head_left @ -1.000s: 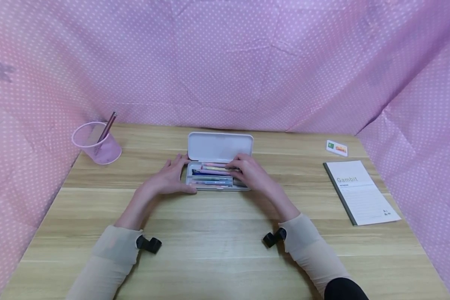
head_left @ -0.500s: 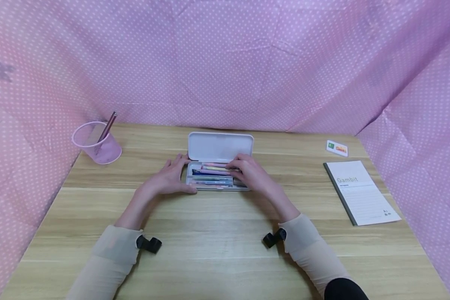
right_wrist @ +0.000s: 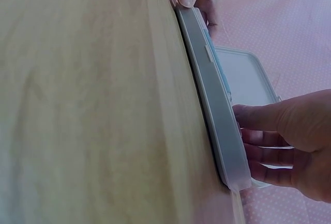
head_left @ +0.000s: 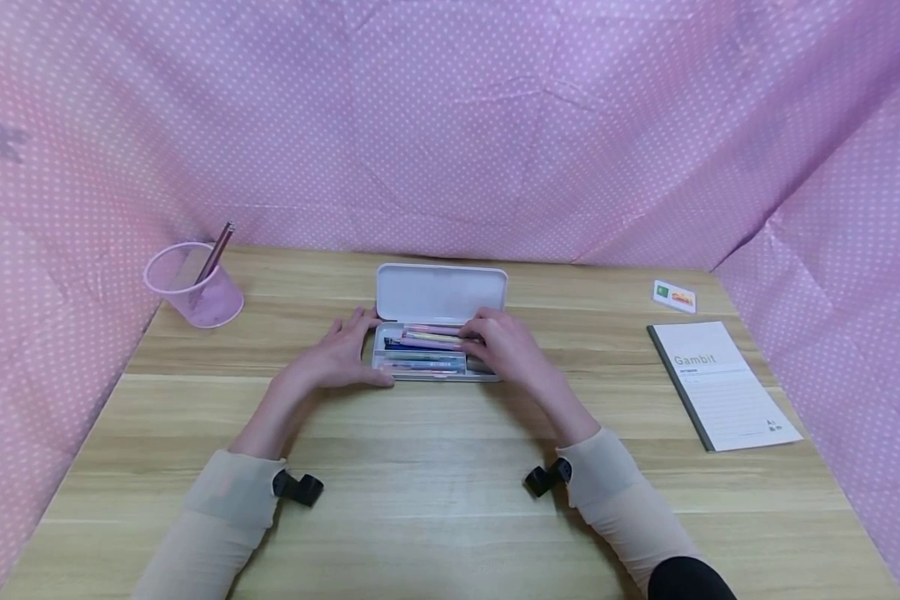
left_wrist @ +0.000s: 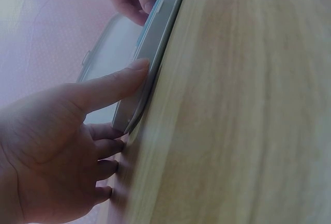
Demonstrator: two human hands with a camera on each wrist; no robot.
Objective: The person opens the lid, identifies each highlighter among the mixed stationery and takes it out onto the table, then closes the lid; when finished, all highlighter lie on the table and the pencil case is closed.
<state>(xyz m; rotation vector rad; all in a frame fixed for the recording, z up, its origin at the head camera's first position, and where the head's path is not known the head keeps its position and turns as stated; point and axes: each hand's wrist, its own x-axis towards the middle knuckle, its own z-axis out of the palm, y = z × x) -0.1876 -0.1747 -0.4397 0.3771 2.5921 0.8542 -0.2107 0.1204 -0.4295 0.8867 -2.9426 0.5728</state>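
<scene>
White pencil case (right_wrist: 218,110), apparently hard plastic, stands on the wooden table (head_left: 450,483) directly ahead of the person, with its lid (head_left: 441,293) folded back on the far side. Left hand (head_left: 336,358): thumb against the front wall, other fingers around the left end, grasping the case there. Right hand (head_left: 501,348): fingertips lowered into the right part of the case, at the ends of the pens (head_left: 429,337). The tips are hidden; whether they pinch a pen cannot be told.

Handling: judge the case light and stiff, its smooth base liable to slide under a sideways push. Steady it by an end, or between front and back walls near a corner. Keep load off the lid; the hinge is probably the weakest part. Judge the pens light, rigid and prone to roll. Take each by the barrel, near the middle, between thumb and fingertip.

Surroundings: pink cup (head_left: 213,307) to the left, notebook (head_left: 720,392) to the right, both well apart from the case.
</scene>
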